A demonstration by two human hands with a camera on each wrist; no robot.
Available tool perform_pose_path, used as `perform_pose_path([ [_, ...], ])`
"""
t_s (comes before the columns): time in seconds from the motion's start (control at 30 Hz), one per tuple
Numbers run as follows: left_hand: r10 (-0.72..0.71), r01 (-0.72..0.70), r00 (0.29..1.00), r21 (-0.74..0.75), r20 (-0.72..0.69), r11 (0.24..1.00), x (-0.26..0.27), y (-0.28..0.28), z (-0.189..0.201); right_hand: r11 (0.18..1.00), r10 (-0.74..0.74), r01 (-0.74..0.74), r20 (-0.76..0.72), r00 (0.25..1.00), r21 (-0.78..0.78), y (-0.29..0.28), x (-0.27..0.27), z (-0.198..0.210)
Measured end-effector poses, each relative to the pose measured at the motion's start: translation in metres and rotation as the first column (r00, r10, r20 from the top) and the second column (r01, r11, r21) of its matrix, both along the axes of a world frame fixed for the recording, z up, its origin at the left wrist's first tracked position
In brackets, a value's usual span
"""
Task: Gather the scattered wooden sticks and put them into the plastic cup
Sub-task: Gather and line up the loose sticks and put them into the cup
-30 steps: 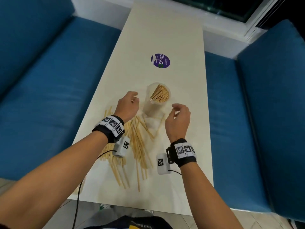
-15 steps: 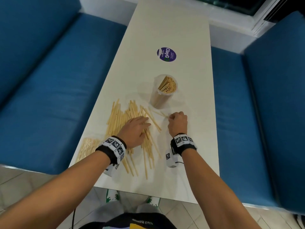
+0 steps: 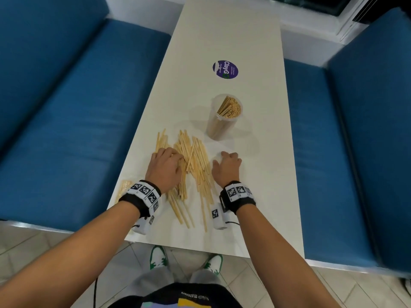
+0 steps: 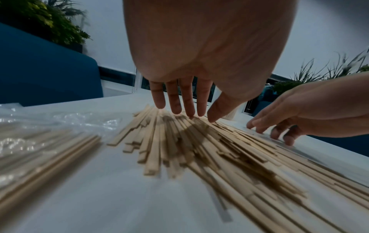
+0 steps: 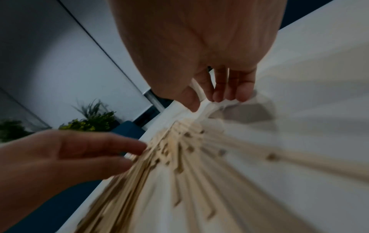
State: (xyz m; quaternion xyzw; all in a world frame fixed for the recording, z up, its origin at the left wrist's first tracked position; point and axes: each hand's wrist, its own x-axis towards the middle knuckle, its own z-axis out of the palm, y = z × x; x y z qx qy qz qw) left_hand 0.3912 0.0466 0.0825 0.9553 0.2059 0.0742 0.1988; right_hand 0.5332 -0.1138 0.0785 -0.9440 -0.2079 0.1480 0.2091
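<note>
A loose pile of wooden sticks (image 3: 195,165) lies on the white table (image 3: 262,185), near its front. The clear plastic cup (image 3: 224,117) stands upright just beyond the pile, with many sticks in it. My left hand (image 3: 172,156) lies on the pile's left side. Its fingers (image 4: 185,108) are straight and their tips touch the sticks (image 4: 199,149). My right hand (image 3: 224,156) is at the pile's right edge, knuckles up, its fingertips (image 4: 259,130) down on the table. The right wrist view is blurred; there my right hand (image 5: 211,99) shows no clear hold on a stick.
A clear plastic bag (image 3: 123,188) of more sticks lies at the table's front left corner, beside my left wrist (image 4: 40,134). A round purple sticker (image 3: 225,69) sits beyond the cup. Blue benches (image 3: 66,118) flank the narrow table. The table's front edge is just under my forearms.
Both hands came back from beside the cup and dropped onto the pile. The left one shifted to the pile's left side, and the sticks now lie closer together between the hands.
</note>
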Motion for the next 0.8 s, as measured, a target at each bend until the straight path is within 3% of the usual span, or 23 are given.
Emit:
perform_pose_path([
  [0.13,-0.047,0.047,0.999,-0.108,0.007,0.993,-0.002,-0.001,-0.005,0.98,0.192,-0.188,-0.057,0.98,0.07,0.022,-0.03,-0.002],
  [0.23,-0.029,0.038,0.998,-0.158,0.059,0.987,-0.004,0.002,-0.002,0.984,0.1,-0.081,-0.119,0.988,0.156,0.022,-0.034,0.001],
  [0.33,0.044,-0.034,0.996,-0.122,0.077,0.992,-0.007,0.01,-0.003,0.99,-0.077,0.092,-0.141,0.987,0.103,0.019,-0.035,0.006],
  [0.4,0.038,-0.034,0.999,-0.12,0.034,0.992,-0.007,0.012,-0.004,0.993,-0.108,0.114,-0.136,0.985,0.037,0.027,-0.043,0.009],
  [0.63,0.039,-0.03,0.999,-0.243,0.031,0.97,-0.005,0.012,-0.006,1.0,-0.014,0.015,-0.054,0.998,0.013,0.075,-0.054,0.012],
  [0.8,0.085,-0.071,0.996,-0.314,0.032,0.947,-0.002,0.016,-0.004,0.986,0.092,-0.091,0.003,0.996,-0.138,0.087,-0.055,0.013],
])
